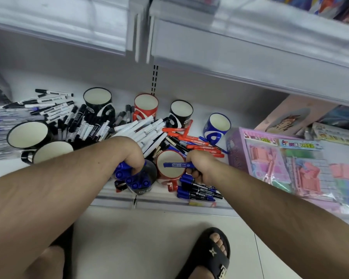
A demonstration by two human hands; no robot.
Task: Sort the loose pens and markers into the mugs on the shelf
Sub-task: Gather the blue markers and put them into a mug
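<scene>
Left hand grips a bundle of blue-capped markers over the black ceramic mug; right hand pinches one blue marker across the empty red ceramic mug, best tipped upright before dropping.

Both forearms bare, no sleeves in view, no watch or bands at wrists. Left hand and right hand bare too, no gloves, no rings visible. Down low: black slide sandal on right foot, open toe, broad strap with small pale cross-shaped emblem and pale lettering near edge. Left foot partly in frame, dark sandal edge only, detail unclear.
</scene>
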